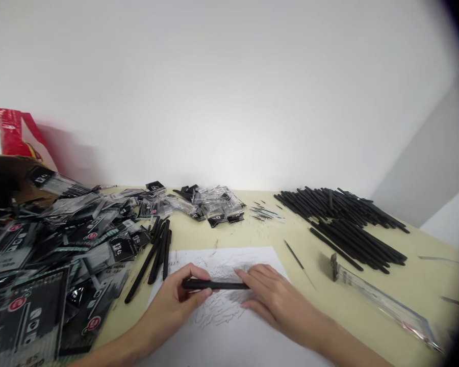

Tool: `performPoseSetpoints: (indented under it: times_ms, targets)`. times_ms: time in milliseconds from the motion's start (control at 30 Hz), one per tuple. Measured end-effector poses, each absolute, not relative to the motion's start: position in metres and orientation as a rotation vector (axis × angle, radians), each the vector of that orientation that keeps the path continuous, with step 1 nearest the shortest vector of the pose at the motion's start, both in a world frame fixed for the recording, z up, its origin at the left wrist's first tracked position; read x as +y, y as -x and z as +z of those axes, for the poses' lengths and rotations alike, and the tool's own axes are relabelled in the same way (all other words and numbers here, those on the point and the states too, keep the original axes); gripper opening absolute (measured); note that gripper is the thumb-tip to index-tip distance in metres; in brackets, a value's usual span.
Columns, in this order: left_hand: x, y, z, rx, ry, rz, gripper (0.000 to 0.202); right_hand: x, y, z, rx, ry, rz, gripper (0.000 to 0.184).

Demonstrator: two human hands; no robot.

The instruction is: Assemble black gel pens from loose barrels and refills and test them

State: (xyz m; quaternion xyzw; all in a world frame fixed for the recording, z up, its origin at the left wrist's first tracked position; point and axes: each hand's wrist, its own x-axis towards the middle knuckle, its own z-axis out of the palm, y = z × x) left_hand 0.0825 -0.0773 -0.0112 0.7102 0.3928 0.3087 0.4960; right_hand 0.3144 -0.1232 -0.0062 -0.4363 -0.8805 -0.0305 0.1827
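Note:
My left hand (pixel 176 300) and my right hand (pixel 271 295) hold one black pen (pixel 214 285) level between them, just above a white sheet of paper (pixel 222 326) covered in scribbles. The left fingers pinch the pen's left end. The right fingers grip its right end. Both hands rest low over the sheet near the table's front edge.
A heap of black packets in clear sleeves (pixel 53 244) fills the left. Several loose black pens (pixel 155 255) lie beside the sheet. A large pile of black pens (pixel 344 219) lies at the right, more packets (pixel 214 204) at the back, a clear sleeve (pixel 378 300) at the right front.

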Motion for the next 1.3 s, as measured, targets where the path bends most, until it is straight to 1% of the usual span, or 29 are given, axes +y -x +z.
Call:
performPoseSetpoints:
  times_ms: [133, 200, 300, 467, 567, 633, 733, 867, 1033, 1167, 1200, 1267, 1300]
  targets:
    - [-0.079, -0.085, -0.017, 0.962, -1.857, 0.668, 0.015, -0.127, -0.312, -0.011, -2.446, 1.207, -0.053, 0.028]
    - [-0.081, -0.084, -0.018, 0.995, -2.053, 0.626, 0.013, -0.128, -0.309, -0.013, -2.46, 1.192, -0.026, 0.028]
    - [-0.083, -0.081, -0.015, 0.945, -2.288, 0.544, 0.018, -0.129, -0.306, -0.011, -2.502, 1.139, -0.029, 0.031]
    - [-0.091, -0.081, 0.008, 0.907, -2.348, 0.536, 0.022, -0.129, -0.313, -0.005, -2.521, 1.064, -0.173, 0.028]
    - [-0.1, -0.086, 0.021, 0.982, -2.291, 0.472, 0.032, -0.129, -0.32, -0.002, -2.536, 1.029, -0.254, 0.026]
    - [-0.105, -0.089, 0.024, 1.045, -2.235, 0.489, 0.037, -0.128, -0.324, 0.0, -2.537, 1.002, -0.313, 0.026]
    - [-0.112, -0.091, 0.024, 1.086, -2.139, 0.52, 0.039, -0.128, -0.329, 0.003, -2.53, 0.933, -0.408, 0.025]
    - [-0.116, -0.092, 0.029, 1.088, -2.004, 0.508, 0.043, -0.128, -0.334, 0.01, -2.533, 0.865, -0.544, 0.019]
    - [-0.115, -0.096, 0.041, 1.005, -1.857, 0.288, 0.049, -0.13, -0.332, 0.016, -2.525, 0.795, -0.668, 0.012]
    - [-0.111, -0.095, 0.037, 1.021, -1.619, 0.183, 0.054, -0.128, -0.342, 0.016, -2.514, 0.732, -0.692, 0.008]
    - [-0.109, -0.092, 0.035, 1.037, -1.535, 0.167, 0.054, -0.128, -0.349, 0.016, -2.486, 0.731, -0.688, 0.007]
    - [-0.104, -0.08, 0.033, 1.118, -1.345, 0.192, 0.054, -0.125, -0.366, 0.015, -2.345, 0.788, -0.691, 0.013]
    - [-0.102, -0.073, 0.033, 1.154, -1.323, 0.344, 0.052, -0.123, -0.375, 0.015, -2.252, 0.863, -0.721, 0.016]
